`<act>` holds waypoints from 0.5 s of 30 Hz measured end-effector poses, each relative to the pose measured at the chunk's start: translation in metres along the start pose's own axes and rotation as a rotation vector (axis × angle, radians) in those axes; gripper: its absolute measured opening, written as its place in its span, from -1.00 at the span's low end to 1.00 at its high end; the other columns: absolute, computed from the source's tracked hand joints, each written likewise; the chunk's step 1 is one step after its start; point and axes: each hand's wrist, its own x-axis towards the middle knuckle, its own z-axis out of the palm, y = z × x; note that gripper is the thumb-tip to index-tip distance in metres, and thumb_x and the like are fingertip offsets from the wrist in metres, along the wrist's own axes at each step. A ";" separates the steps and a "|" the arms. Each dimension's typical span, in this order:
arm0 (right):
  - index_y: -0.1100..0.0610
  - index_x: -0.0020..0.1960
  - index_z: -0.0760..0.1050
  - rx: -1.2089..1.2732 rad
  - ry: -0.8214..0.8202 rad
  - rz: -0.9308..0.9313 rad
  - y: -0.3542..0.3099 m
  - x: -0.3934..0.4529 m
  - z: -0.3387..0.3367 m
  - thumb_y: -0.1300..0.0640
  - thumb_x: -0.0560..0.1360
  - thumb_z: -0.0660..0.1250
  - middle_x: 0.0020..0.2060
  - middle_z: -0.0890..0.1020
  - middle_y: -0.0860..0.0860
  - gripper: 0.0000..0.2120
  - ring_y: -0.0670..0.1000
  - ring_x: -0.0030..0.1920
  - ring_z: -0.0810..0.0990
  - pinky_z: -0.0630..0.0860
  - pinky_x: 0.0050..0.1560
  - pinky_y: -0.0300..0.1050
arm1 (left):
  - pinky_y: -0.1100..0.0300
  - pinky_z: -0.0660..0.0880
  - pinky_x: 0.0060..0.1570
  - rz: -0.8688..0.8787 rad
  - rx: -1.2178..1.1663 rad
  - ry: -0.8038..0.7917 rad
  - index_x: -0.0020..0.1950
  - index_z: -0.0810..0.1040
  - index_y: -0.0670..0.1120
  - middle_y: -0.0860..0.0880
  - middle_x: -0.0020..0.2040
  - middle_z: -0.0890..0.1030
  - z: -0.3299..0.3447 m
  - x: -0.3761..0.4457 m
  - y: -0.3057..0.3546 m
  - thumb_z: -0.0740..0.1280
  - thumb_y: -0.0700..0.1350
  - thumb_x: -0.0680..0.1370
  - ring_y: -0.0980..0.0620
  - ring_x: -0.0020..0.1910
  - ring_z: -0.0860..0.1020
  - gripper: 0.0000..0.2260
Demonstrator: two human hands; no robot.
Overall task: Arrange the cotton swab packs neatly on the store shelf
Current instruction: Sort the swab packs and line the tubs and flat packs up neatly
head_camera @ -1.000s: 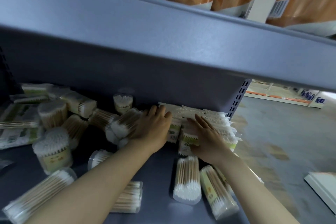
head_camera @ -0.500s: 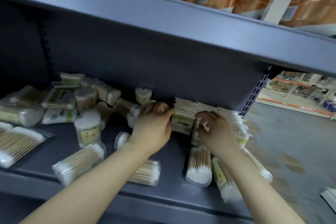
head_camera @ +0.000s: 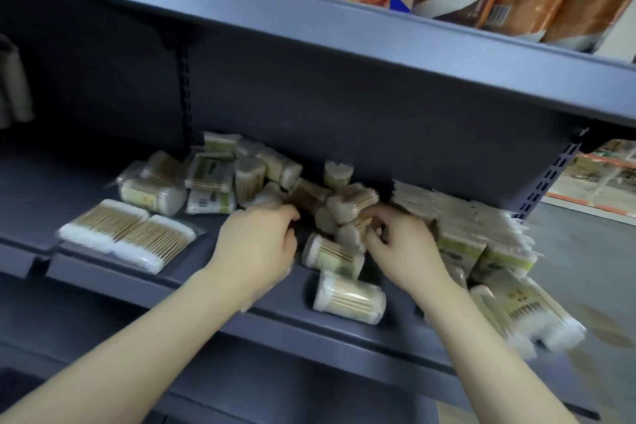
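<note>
1. On the grey shelf (head_camera: 69, 179): cotton swab packs (head_camera: 241, 179) heaped at mid-shelf.
2. Left hand (head_camera: 256, 244): fingers curled among the heap; grasp cannot be told.
3. Right hand (head_camera: 402, 248): pinching a swab tub (head_camera: 351, 234).
4. Flat pack (head_camera: 127, 234): lying apart, left.

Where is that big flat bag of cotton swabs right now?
In the head view, the flat bag lies on the left of the shelf, near its front edge, left of the left hand.

— What carries it all?
— A grey store shelf (head_camera: 86, 179), with round swab tubs (head_camera: 349, 298) and flat swab packs (head_camera: 125, 234) scattered around both hands; stacked bags (head_camera: 481, 234) sit right of them.
</note>
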 end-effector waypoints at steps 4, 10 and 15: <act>0.06 0.12 0.54 0.031 -0.030 -0.033 -0.030 0.003 0.018 0.22 0.45 0.26 -0.29 0.46 -0.12 -0.74 -0.09 -0.26 0.43 0.24 -0.37 -0.31 | 0.17 0.30 -0.37 -0.007 0.005 0.032 -0.06 0.59 -0.10 -0.06 -0.20 0.58 -0.016 -0.018 -0.026 0.37 -0.18 0.42 -0.14 -0.22 0.57 -0.88; 0.04 0.13 0.52 0.086 -0.077 -0.122 -0.078 0.009 0.045 0.18 0.48 0.25 -0.13 0.50 -0.05 -0.76 -0.06 -0.16 0.43 0.34 -0.19 -0.17 | 0.19 0.35 -0.27 -0.154 0.018 0.012 0.16 0.44 0.01 0.12 -0.17 0.36 -0.037 -0.041 -0.072 0.16 -0.03 0.58 0.05 -0.13 0.46 -0.81; 0.07 0.12 0.54 0.102 -0.100 -0.182 -0.110 0.016 0.069 0.21 0.47 0.26 -0.16 0.40 -0.11 -0.75 -0.04 -0.09 0.42 0.24 -0.15 -0.23 | 0.20 0.30 -0.29 -0.243 0.071 -0.021 0.14 0.46 0.03 0.12 -0.11 0.47 -0.054 -0.057 -0.108 0.16 -0.04 0.57 0.08 -0.08 0.50 -0.81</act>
